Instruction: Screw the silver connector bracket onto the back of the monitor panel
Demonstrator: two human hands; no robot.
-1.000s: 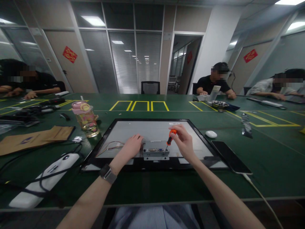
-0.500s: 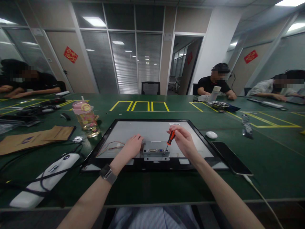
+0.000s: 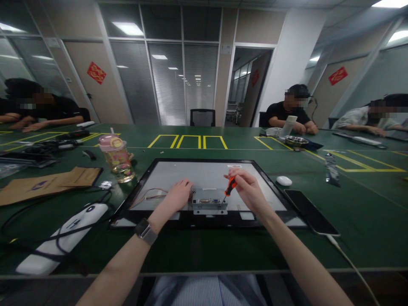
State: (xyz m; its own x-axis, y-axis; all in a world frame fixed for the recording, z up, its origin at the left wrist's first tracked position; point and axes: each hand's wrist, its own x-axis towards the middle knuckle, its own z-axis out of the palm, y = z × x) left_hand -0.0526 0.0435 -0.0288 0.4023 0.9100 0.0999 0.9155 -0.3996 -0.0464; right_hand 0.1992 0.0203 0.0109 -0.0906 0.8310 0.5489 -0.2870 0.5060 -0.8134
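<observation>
A monitor panel (image 3: 204,174) lies back-up on the green table, with a grey metal connector box (image 3: 209,200) near its front edge. My right hand (image 3: 248,189) is closed round a small orange-handled screwdriver (image 3: 230,187), whose tip points down at the box's right end. My left hand (image 3: 178,195) rests with curled fingers against the box's left side, beside thin coloured wires (image 3: 149,194). A watch (image 3: 145,230) sits on my left wrist.
A pink-lidded cup (image 3: 116,159) and brown paper (image 3: 47,182) lie to the left, a white power strip (image 3: 60,240) with black cables at the front left. A white mouse (image 3: 283,180) and a phone (image 3: 310,211) lie right. Other people sit at the far sides.
My right hand has lowered and tilted the screwdriver, bringing its tip toward the box's right end. My left hand has stayed in place.
</observation>
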